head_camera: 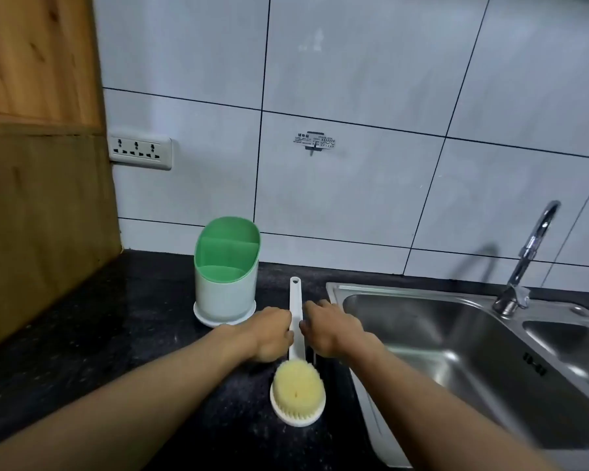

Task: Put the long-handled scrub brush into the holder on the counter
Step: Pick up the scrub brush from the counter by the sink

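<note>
The long-handled scrub brush (295, 295) lies flat on the black counter, its white handle pointing at the wall and its yellow bristle head facing up nearest me. My left hand (269, 334) is curled against the left side of the handle's middle. My right hand (330, 329) presses its fingers on the right side, so both hands clasp the handle between them. The holder (225, 290), white with a green divided insert, stands upright on a round base just left of the handle's far end, beyond my left hand. Nothing shows inside it.
A steel double sink (456, 338) with a curved faucet (531, 253) sits right of the brush, its rim close to my right hand. A wooden panel (31, 198) walls off the left. The tiled wall carries a socket strip (140, 151) and a small hook (315, 142).
</note>
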Tool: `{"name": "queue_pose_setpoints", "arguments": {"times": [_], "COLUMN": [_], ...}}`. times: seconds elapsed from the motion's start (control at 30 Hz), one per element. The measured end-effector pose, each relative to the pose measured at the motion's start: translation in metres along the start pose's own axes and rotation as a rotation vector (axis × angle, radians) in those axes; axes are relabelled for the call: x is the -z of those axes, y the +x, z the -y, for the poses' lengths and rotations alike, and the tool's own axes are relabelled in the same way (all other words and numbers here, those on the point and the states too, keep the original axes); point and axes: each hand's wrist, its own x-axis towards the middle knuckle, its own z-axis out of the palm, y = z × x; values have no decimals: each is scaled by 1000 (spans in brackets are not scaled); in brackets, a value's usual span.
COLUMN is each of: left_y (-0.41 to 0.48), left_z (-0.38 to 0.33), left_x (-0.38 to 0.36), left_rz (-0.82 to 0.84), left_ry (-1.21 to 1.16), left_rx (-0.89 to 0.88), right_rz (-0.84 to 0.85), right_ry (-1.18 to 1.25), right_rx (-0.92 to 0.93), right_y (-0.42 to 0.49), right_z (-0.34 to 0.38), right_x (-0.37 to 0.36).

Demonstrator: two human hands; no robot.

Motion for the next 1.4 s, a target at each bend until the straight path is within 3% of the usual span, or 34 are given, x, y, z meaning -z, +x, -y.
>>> {"name": "queue_pose_setpoints", "arguments": {"times": [0.3, 0.77, 1.17, 1.4], "left_y": [7, 17, 17, 18], "left_z": [1, 1, 2, -2], "left_x": [-8, -14, -6, 22], "left_rz": [78, 125, 84, -55], "left_ry": [-171, -778, -869, -909], "left_rx": [63, 190, 277, 240], "right_rz": [55, 92, 28, -151], "right_ry": [103, 403, 722, 893], "right_rx": [-42, -234, -256, -250], "right_y": [18, 30, 32, 48], "right_z": [3, 9, 6, 13], "right_x": [-20, -22, -4, 19]}}
